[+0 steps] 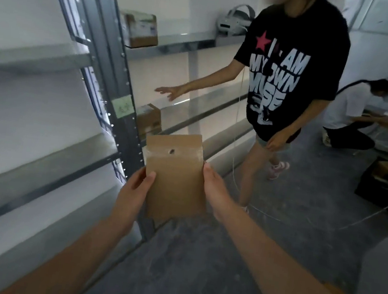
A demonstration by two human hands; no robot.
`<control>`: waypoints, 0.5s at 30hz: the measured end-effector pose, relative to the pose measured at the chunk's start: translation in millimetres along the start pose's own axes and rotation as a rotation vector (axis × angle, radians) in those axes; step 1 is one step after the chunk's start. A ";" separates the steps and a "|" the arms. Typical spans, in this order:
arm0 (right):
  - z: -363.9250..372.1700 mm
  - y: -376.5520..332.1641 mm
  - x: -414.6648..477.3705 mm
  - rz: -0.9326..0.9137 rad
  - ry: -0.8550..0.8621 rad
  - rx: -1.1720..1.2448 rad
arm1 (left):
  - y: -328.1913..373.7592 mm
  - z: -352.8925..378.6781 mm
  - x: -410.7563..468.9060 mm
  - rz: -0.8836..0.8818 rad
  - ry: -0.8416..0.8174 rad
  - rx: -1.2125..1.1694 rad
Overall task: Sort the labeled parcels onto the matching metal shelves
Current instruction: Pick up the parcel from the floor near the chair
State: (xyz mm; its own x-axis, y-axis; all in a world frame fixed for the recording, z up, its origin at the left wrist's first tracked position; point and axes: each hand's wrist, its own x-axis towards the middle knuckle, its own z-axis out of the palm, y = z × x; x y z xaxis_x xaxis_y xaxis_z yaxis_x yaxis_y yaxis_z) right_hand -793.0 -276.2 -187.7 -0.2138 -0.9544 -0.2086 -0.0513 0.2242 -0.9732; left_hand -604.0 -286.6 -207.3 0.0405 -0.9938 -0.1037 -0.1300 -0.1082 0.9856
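Flat brown kraft-paper parcel pouch with a small round hang hole near its top: held upright in mid-air at frame centre, between both hands, in front of the grey metal shelving unit. Not resting on any shelf.

Left hand: at 9 o'clock of the pouch, thumb laid over the front face, grip clamped on the left edge. Fingers behind the pouch hidden.

Right hand: at 3 o'clock of the pouch, pressed along the right edge, grip closed on it. Fingertips hidden behind the pouch.

Lower part of the pouch between the two grips; top flap and hole clear above both, toward 12 o'clock.

Small green label tag on the shelving upright, at 11 o'clock of the pouch; writing unreadable.

Brown cardboard box on the shelf just behind the pouch top. Second taped cardboard box on a higher shelf, 11 o'clock.

Standing person in a black printed T-shirt at 1 o'clock, one arm reaching toward the shelves. Crouching person in a white shirt at 2 o'clock. Black plastic crate on the grey floor at 3 o'clock.
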 end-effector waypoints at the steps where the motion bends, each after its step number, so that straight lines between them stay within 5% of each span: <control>1: 11.5 -7.1 -0.4 -0.017 -0.011 -0.016 | 5.3 -14.1 -3.4 0.023 0.024 0.002; 15: 193.0 -80.8 -45.5 -0.075 -0.387 0.172 | 46.1 -202.0 -55.8 0.217 0.313 -0.134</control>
State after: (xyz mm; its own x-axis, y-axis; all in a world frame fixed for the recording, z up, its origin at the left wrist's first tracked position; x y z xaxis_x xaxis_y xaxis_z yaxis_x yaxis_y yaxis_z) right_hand -590.9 -289.0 -118.2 0.1680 -0.9778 -0.1257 0.1175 0.1464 -0.9822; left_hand -412.2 -230.7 -129.2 0.3286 -0.9349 0.1344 -0.0395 0.1285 0.9909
